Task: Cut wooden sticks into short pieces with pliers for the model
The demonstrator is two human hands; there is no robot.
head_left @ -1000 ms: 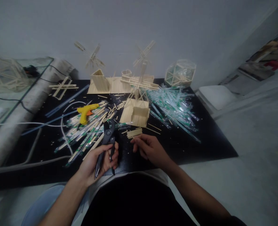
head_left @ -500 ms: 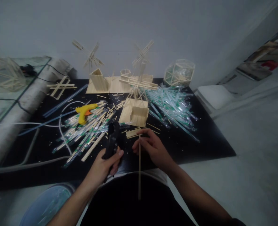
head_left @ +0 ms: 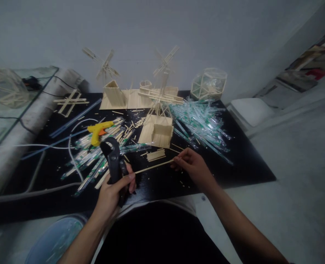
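A black hand cutter [head_left: 114, 160] with a curved jaw stands upright in my left hand [head_left: 113, 192], whose fingers are wrapped round its handles. The thumb of that hand also meets one end of a thin wooden stick [head_left: 154, 167]. My right hand [head_left: 193, 167] pinches the stick's other end, so it spans the gap between both hands, nearly level. Just beyond it lies a row of short cut sticks [head_left: 156, 155] on the black table [head_left: 220, 172]. Behind that row stands a wooden windmill model [head_left: 162, 135] with a square box on its base.
A yellow glue gun [head_left: 98, 131] rests on wrapped sticks [head_left: 90, 161] at the left, its white cord curling round. Clear and green wrappers [head_left: 202, 119] are heaped at right. More stick models [head_left: 114, 95] line the wall. A bluish bin [head_left: 54, 240] stands below the table's left front.
The stick has swung from pointing towards me to lying across, its end now at my left thumb. My right hand moved right; the cutter shifted left.
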